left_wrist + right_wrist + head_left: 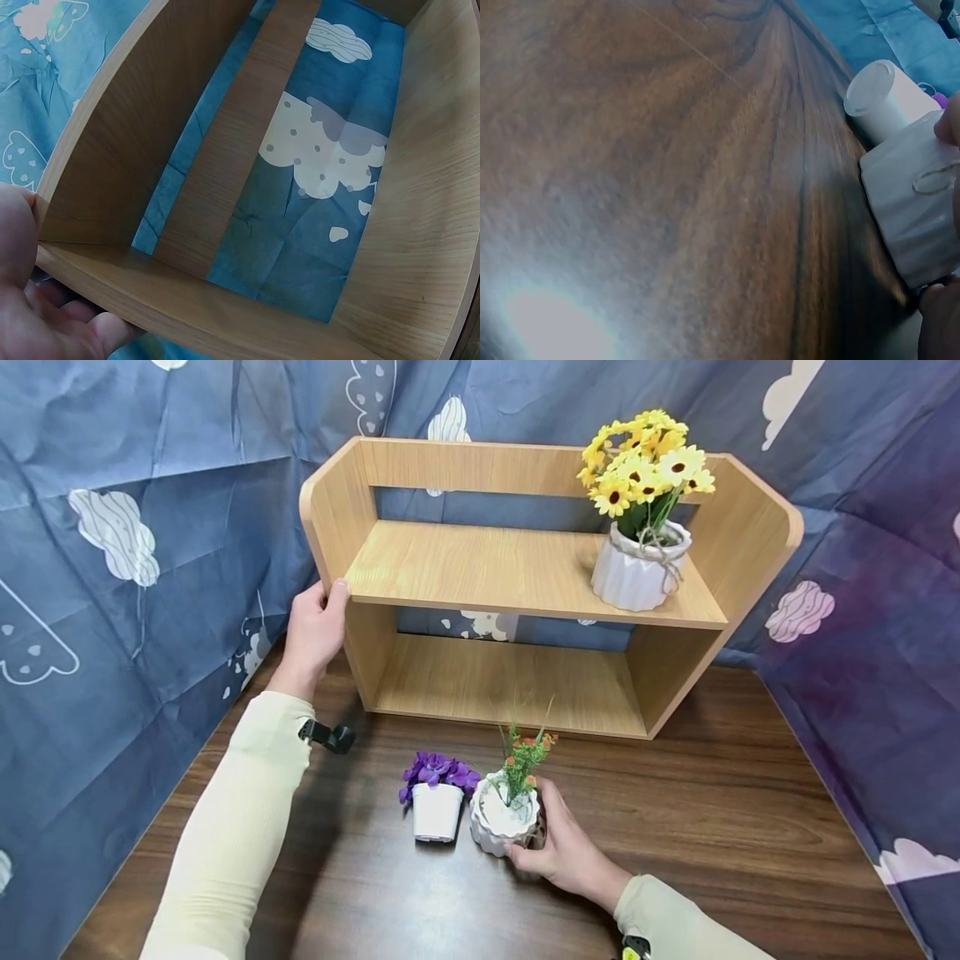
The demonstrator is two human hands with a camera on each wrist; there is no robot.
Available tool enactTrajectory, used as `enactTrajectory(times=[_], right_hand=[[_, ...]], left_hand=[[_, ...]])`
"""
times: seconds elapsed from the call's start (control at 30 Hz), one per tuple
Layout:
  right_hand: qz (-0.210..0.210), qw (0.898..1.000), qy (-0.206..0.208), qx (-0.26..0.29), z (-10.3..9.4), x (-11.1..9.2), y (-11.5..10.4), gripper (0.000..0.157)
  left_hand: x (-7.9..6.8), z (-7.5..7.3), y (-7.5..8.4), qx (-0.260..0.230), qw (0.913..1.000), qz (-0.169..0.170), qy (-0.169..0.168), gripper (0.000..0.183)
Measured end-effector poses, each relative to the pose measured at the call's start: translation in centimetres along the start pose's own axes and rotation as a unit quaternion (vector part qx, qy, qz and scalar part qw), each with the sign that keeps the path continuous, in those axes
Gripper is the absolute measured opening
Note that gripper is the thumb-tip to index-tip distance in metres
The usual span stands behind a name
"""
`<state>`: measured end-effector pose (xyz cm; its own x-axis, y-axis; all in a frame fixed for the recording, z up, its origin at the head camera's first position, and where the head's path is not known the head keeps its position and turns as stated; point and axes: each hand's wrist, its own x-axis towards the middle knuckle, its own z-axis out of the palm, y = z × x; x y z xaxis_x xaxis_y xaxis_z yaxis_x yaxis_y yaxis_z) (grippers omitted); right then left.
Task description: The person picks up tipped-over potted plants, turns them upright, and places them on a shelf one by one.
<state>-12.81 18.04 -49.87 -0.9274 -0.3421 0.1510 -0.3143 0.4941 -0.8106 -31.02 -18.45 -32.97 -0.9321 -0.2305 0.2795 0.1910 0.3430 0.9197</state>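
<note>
Head view: the right hand [564, 850] gripped the ribbed white ceramic pot of orange flowers [505, 817] from three o'clock (likely light, brittle, best held low); the left hand [315, 631] clasped the wooden shelf [525, 572].

No readable text, label, brand, number or sign on anything in view.

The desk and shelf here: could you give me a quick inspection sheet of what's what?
Surface: dark wooden table.
Job's things: red-flower pot on the table; wooden shelf behind it.
Clutter: purple-flower pot beside the red one; yellow-flower pot on the upper shelf board.
Grippers: right hand grips the red-flower pot; left hand holds the shelf's left side.
Cables: nothing seen.
Surroundings: blue cloud-print cloth.
</note>
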Motion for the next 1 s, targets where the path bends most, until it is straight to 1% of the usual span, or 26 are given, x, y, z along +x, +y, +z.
enactTrajectory(times=[0.07, 0.23, 0.3, 0.43, 0.53, 0.67, 0.8, 1.0], right_hand=[[-0.005, 1.000, -0.003, 0.007, 0.0, -0.2, 0.1, 0.094], [0.040, 0.998, -0.007, 0.038, 0.2, -0.5, -0.1, 0.105], [0.059, 0.997, 0.002, 0.048, 0.4, -0.6, -0.3, 0.110], [0.075, 0.995, 0.034, 0.055, 1.1, -0.5, -0.8, 0.115], [0.081, 0.994, 0.065, 0.039, 1.8, -0.6, -1.0, 0.112], [0.083, 0.992, 0.098, 0.017, 2.5, -0.6, -1.1, 0.104], [0.082, 0.990, 0.112, 0.009, 2.8, -0.6, -1.3, 0.098], [0.072, 0.990, 0.122, 0.026, 2.5, -0.3, -1.3, 0.092]], left_hand=[[0.0, 0.0, 0.0, 0.001, 1.0000, 0.000, -0.001, 0.052], [0.0, 0.0, 0.0, -0.001, 1.0000, -0.006, -0.008, 0.053], [0.0, 0.0, 0.0, -0.001, 0.9999, -0.008, -0.009, 0.053], [0.1, -0.1, 0.0, 0.000, 1.0000, -0.006, -0.008, 0.053], [0.1, 0.0, 0.0, 0.001, 1.0000, -0.004, -0.008, 0.053], [0.1, 0.0, 0.0, 0.003, 1.0000, -0.004, -0.006, 0.052], [0.0, 0.0, 0.1, 0.002, 1.0000, -0.006, -0.005, 0.052], [0.1, 0.0, 0.1, 0.003, 1.0000, -0.007, -0.004, 0.053]])
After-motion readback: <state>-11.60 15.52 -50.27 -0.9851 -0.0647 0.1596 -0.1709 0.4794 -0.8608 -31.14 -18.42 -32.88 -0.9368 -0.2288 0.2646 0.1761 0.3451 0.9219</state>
